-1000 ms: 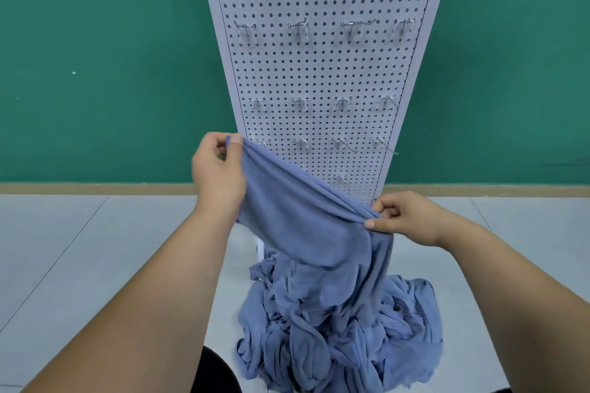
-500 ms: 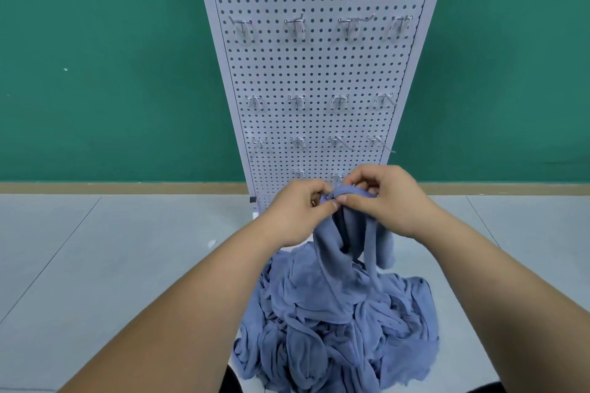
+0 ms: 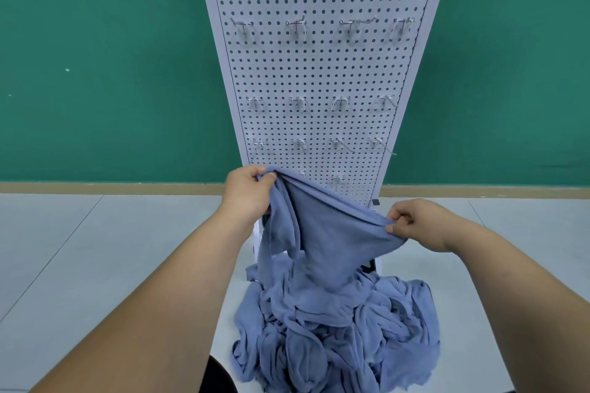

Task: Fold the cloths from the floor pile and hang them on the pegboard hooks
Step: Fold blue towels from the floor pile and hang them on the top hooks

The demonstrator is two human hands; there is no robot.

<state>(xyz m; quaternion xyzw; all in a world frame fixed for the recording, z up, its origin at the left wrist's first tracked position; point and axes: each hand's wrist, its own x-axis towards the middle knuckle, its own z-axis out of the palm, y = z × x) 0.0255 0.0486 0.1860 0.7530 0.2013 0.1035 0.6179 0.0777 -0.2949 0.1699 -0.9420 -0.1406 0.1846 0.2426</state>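
Observation:
A blue cloth (image 3: 322, 233) hangs stretched between my two hands above the floor pile of blue cloths (image 3: 335, 335). My left hand (image 3: 247, 193) pinches one upper corner, held higher. My right hand (image 3: 415, 222) pinches the other end of the top edge, lower and to the right. The cloth's lower part droops onto the pile. Behind stands the white pegboard (image 3: 319, 67) with rows of bare metal hooks (image 3: 298, 27); the cloth covers part of its bottom.
A green wall (image 3: 95, 73) with a tan baseboard runs behind the pegboard. Grey tiled floor (image 3: 95, 249) spreads left and right of the pile. Something dark (image 3: 217, 376) shows at the bottom edge by the pile.
My hands, which had met together at the cloth's top, have moved apart. The left rose to the left and the right went right, spreading the cloth's top edge.

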